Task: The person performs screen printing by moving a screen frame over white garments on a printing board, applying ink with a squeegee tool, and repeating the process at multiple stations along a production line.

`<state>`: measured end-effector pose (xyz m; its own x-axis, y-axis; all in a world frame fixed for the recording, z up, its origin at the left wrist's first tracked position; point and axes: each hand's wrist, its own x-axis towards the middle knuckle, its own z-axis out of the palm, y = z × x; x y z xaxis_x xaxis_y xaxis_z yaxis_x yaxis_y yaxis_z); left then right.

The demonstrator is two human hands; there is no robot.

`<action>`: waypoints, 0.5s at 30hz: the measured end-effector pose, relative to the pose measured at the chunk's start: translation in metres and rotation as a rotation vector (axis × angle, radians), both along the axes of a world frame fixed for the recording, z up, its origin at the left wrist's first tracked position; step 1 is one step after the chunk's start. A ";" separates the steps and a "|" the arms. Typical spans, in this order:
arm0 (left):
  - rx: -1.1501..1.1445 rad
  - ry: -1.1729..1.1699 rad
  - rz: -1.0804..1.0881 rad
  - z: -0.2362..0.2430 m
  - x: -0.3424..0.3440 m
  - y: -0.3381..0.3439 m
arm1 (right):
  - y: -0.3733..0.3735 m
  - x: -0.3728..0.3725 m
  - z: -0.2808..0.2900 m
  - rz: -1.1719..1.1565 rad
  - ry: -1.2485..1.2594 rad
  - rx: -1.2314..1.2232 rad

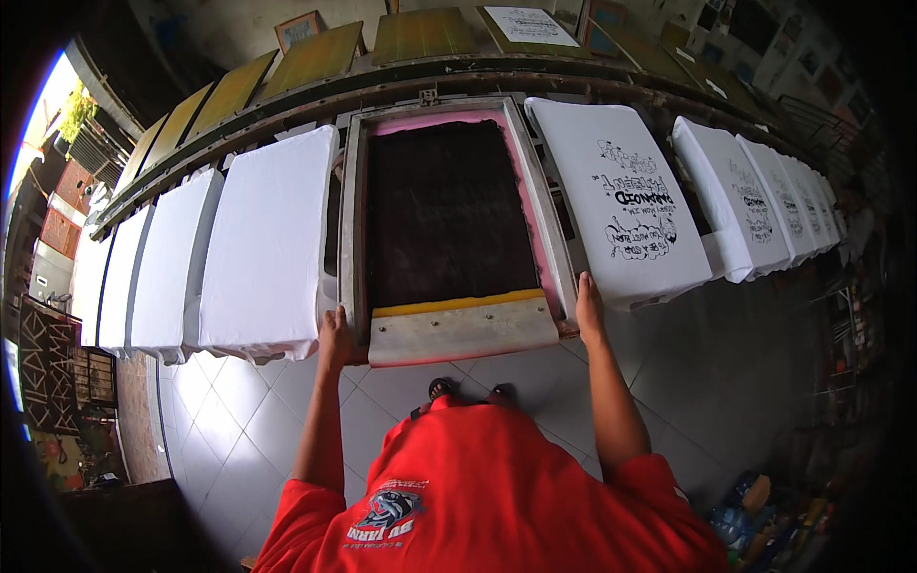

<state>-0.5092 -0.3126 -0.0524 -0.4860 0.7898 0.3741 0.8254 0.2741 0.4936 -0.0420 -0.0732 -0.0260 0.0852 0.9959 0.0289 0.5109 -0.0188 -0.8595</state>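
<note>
A screen printing frame in pale metal, with a dark mesh area and a pink margin, lies in the middle of a long row. Along its near end lies a squeegee with a metal bar and yellow blade. My left hand grips the frame's left side at the near corner, and my right hand grips the right side. Just left of the frame is a blank white shirt on a board; just right is a white shirt with black printed graphics.
More white shirts continue leftward on boards, and printed ones continue rightward. Behind a rail stand tilted boards. Below me is a tiled floor; assorted items sit at the lower right.
</note>
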 end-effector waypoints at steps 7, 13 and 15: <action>-0.047 -0.676 0.253 0.020 0.024 -0.033 | -0.042 0.025 0.025 0.152 -0.035 -0.193; 0.014 -0.413 0.310 0.049 0.057 -0.012 | -0.042 0.028 -0.005 0.095 -0.019 0.031; 0.008 -0.388 0.339 0.056 0.059 -0.015 | -0.048 0.028 0.018 0.079 0.011 0.064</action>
<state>-0.4505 -0.3276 0.0032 -0.8185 0.5617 0.1207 0.4463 0.4895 0.7491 -0.0142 -0.1209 -0.0078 0.0069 0.9957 0.0926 0.4990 0.0768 -0.8632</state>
